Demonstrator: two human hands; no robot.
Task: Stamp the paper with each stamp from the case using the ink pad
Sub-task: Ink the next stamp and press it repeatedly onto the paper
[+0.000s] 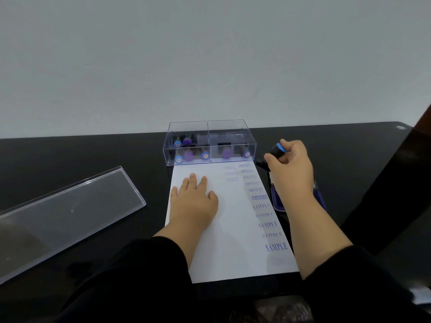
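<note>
Resting flat with fingers spread, the left hand (194, 199) presses down the white sheet of paper (229, 231) on the black tabletop (70, 155), gripping nothing. The right hand (290, 170) is closed around a black stamp with a blue-ringed knob (276, 151), held tilted just off the paper's far right corner; the stamp's lower end is dark and partly hidden behind the thumb, so whether it touches anything cannot be told. Under that wrist lies a dark blue ink pad (318, 198), mostly covered by the forearm, with only its edges showing.

Down the paper's right side run blue imprints reading AMENDED and SAMPLE, several faint or only half printed; a shorter column to their left is too blurred to read, and a pale mark near the bottom right corner is illegible.

Touching the paper's far edge stands a clear plastic compartmented case (209, 142) holding stamps with blue and purple tops; reflections make their number hard to count. A clear flat plastic lid (70, 210) lies well to the left, its near end cut off by the frame edge. Black sleeves cover both forearms.
</note>
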